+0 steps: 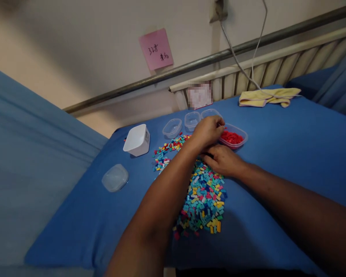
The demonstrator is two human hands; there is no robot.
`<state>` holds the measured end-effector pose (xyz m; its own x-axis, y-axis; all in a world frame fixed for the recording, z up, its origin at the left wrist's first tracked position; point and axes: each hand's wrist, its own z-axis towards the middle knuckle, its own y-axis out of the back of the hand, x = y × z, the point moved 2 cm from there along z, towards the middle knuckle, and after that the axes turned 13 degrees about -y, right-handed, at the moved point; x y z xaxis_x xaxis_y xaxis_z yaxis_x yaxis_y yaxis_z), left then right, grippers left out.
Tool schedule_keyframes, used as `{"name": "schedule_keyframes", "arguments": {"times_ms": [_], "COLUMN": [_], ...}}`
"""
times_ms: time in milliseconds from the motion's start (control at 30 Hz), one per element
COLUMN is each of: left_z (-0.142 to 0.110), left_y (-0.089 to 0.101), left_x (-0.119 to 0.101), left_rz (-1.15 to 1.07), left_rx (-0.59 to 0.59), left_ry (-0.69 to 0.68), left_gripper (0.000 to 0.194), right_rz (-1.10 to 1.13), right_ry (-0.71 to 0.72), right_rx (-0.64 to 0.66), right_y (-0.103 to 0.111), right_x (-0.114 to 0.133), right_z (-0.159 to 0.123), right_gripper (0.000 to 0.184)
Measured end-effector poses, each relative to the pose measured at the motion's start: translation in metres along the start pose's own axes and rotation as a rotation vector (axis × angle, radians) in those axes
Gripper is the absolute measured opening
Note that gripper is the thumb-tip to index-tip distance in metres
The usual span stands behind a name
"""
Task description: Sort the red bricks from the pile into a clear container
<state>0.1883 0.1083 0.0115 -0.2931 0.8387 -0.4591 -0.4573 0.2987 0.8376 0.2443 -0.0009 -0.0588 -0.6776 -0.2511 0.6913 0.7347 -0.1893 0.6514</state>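
A spread of small toy building bricks [203,196] in mixed colours lies on the blue cloth. My left hand [208,130] reaches across to the near-left rim of a clear plastic tub [245,143] that holds red bricks [232,136]. Its fingers are curled together; whatever is between them is hidden. Just below it, my right hand [225,159] rests low at the pile's upper right edge. Its thumb and fingers point left, a little apart, with nothing visible in them. My left forearm covers part of the pile.
Clear tubs [172,129] stand in a row behind the bricks. To the left are a white box [137,140] and a translucent lid [115,178]. A yellow cloth [265,98] lies at the back right, with a white cable [239,65] hanging down to it.
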Motion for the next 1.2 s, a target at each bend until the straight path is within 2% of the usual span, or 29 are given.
{"name": "schedule_keyframes", "arguments": {"times_ms": [100, 200, 333, 433, 500, 567, 633, 700, 900, 1067, 1200], "left_z": [-0.002, -0.020, -0.068, -0.111, -0.132, -0.145, -0.152, -0.155, -0.162, -0.164, -0.169], "left_y": [0.003, 0.023, 0.060, 0.076, 0.073, 0.063, 0.054, 0.053, 0.073, 0.065, 0.071], "left_x": [0.004, 0.015, 0.041, 0.061, 0.069, 0.071, 0.068, 0.063, 0.057, 0.061, 0.068], "left_rz": [0.022, -0.046, 0.021, 0.154, 0.235, 0.272, 0.297, 0.322, 0.395, 0.334, 0.392], "left_rx": [-0.029, -0.091, -0.149, -0.114, -0.057, 0.028, 0.108, 0.151, 0.019, 0.134, 0.005], "left_ry": [0.013, 0.057, 0.164, 0.271, 0.222, 0.091, -0.004, -0.019, 0.136, 0.045, 0.155], "left_gripper": [0.033, 0.034, 0.030, 0.033, 0.038, 0.047, 0.053, 0.051, 0.048, 0.049, 0.047], "right_rz": [0.008, 0.032, 0.071, 0.067, 0.056, 0.049, 0.052, 0.062, 0.060, 0.048, 0.059], "right_ry": [0.009, 0.032, 0.031, 0.021, 0.019, 0.013, 0.007, 0.012, 0.007, -0.012, -0.014], "right_rx": [-0.008, -0.015, -0.013, -0.011, -0.013, -0.016, -0.025, -0.033, -0.013, 0.002, 0.007], "right_y": [0.000, 0.000, -0.003, -0.005, -0.005, -0.005, -0.004, -0.004, -0.002, -0.001, 0.000], "right_x": [0.000, -0.001, -0.004, -0.006, -0.006, -0.006, -0.006, -0.006, -0.005, -0.005, -0.004], "right_z": [0.000, 0.000, -0.001, -0.002, -0.002, -0.003, -0.004, -0.004, -0.005, -0.007, -0.007], "right_gripper": [0.019, 0.018, 0.016, 0.016, 0.017, 0.017, 0.018, 0.018, 0.017, 0.019, 0.020]}}
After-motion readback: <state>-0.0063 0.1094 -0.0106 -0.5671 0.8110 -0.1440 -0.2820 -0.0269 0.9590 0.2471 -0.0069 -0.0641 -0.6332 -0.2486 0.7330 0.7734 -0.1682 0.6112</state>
